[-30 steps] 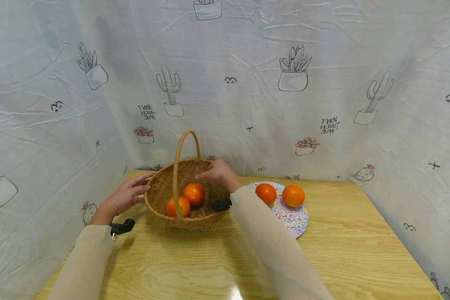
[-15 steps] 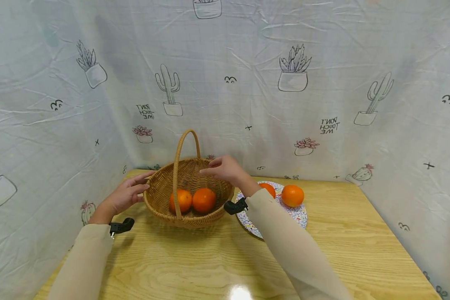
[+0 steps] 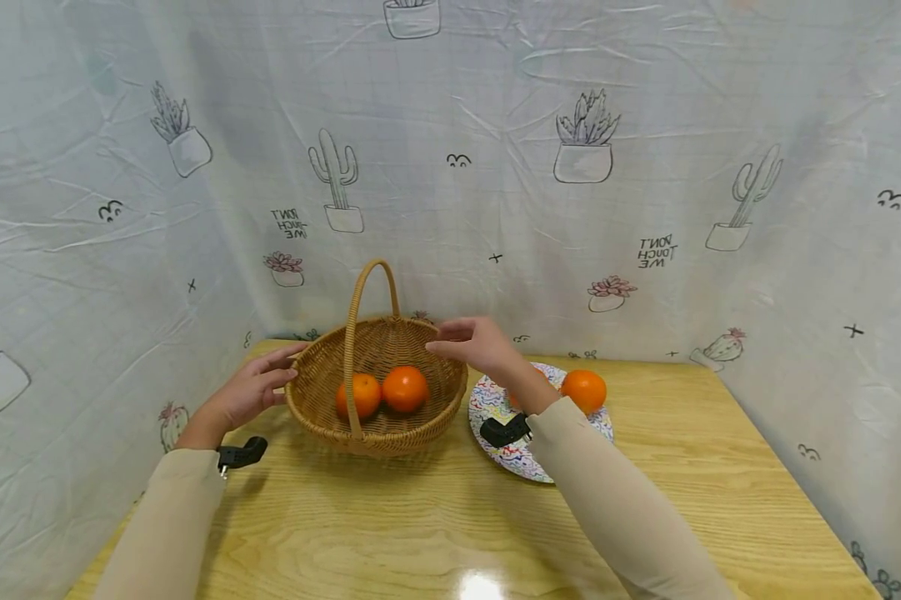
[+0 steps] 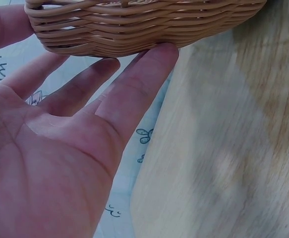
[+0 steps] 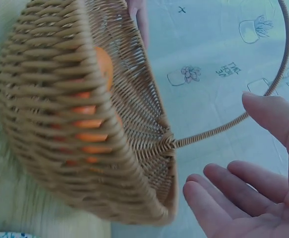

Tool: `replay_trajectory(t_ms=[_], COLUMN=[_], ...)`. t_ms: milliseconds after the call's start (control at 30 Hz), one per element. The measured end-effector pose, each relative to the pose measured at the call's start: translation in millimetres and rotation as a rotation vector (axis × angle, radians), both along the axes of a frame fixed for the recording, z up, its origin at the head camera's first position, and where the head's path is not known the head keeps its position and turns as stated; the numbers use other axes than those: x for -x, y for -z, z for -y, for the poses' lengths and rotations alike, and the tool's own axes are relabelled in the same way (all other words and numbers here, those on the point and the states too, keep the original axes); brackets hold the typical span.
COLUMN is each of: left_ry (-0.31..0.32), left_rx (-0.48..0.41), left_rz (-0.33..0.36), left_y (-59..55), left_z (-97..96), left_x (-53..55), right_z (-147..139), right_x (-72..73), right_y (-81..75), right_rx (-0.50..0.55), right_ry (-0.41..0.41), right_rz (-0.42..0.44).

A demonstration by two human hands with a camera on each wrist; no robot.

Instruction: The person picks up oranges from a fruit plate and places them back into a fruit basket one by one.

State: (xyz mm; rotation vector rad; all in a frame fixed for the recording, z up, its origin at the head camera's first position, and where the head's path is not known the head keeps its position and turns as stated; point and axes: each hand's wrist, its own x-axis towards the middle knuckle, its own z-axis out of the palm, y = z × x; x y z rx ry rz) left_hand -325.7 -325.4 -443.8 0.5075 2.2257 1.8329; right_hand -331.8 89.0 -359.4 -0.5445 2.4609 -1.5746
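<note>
A wicker basket (image 3: 390, 437) with a tall arched handle stands at the back left of the table. Inside it two oranges (image 3: 405, 389) lie side by side, one partly behind the handle. My left hand (image 3: 251, 390) touches the basket's left side; in the left wrist view the extended fingers (image 4: 134, 84) rest against the woven wall. Over the right rim hovers my right hand (image 3: 480, 343), holding nothing. The right wrist view shows its fingers (image 5: 223, 183) loosely bent, beside the basket (image 5: 55, 114). Oranges show through the weave there.
A round plate (image 3: 483, 417) with a colourful pattern sits right of the basket. It bears two oranges (image 3: 583, 390), one mostly hidden behind my right forearm. A patterned sheet (image 3: 495, 208) hangs behind the wooden table (image 3: 390, 533).
My right hand has come out of the basket and moved right to its rim. The right-hand orange in the basket rolled forward, then slightly back. My left hand stays in place.
</note>
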Motion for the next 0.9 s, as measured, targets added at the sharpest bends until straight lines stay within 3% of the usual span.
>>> replay_trajectory(t_ms=[367,900], left_ry=[0.001,0.037], left_rx=[-0.003,-0.019], left_rz=[-0.001,-0.011], left_y=[-1.1,3.0], left_z=[1.7,5.7], left_x=[-0.7,-2.1], right_z=[-28.8,-60.0], right_x=[-13.5,-29.9], right_y=[11.6,46.9], right_rx=[0.114,0.162], right_ry=[0.076,0.138], right_rz=[-0.001,-0.067])
